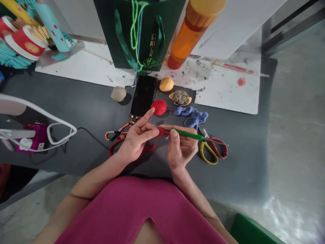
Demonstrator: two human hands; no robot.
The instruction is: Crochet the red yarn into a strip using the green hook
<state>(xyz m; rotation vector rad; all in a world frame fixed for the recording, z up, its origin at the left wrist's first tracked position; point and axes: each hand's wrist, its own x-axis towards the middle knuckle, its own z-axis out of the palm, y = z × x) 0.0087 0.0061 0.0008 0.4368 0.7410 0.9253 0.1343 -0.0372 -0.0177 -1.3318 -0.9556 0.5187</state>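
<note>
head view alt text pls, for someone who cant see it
Two bare hands work over a dark table: the left hand pinches a small red yarn piece and the right hand holds a green-handled crochet hook against it. Around them lie a red yarn ball, a black phone, scissors, a green gift bag and an orange bottle.

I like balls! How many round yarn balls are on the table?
3: beige ball left of the phone, yellow ball and red ball right of it. Some may be hidden.

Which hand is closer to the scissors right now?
Right. The right hand, gripping the green crochet hook, sits just left of the scissors; the left hand is farther left, pinching red yarn.
</note>
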